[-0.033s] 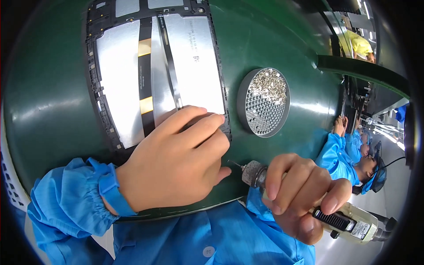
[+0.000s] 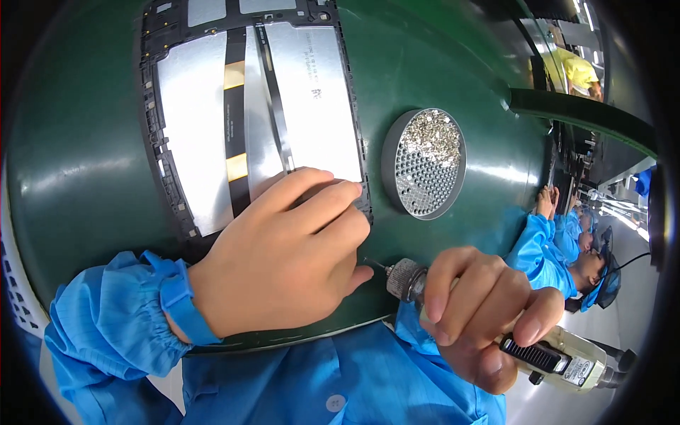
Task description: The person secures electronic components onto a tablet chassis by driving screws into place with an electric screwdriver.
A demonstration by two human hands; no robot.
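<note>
An open tablet-like device [image 2: 195,134] with silver battery panels and a black frame lies on the green work surface. A dark ribbon cable [image 2: 236,127] with gold patches runs lengthwise along it, and a narrow dark strip [image 2: 273,92] stands slightly askew beside that. My left hand [image 2: 283,255] rests over the device's near end, fingers bent forward and thumb apart; its fingertips are partly hidden. In my right hand [image 2: 489,312], low at the right, an electric screwdriver [image 2: 405,280] is gripped. Its thin bit points left, close to my left thumb and apart from the device.
A round grey dish [image 2: 429,164] with a perforated plate and many small silver screws sits right of the device. Farther right, a dark green curved bar [image 2: 581,117] crosses the view. Co-workers in blue [image 2: 542,244] and a person in yellow [image 2: 577,71] are beyond.
The device has shifted very slightly right, along with my left hand. My right hand and the screwdriver stay almost in place.
</note>
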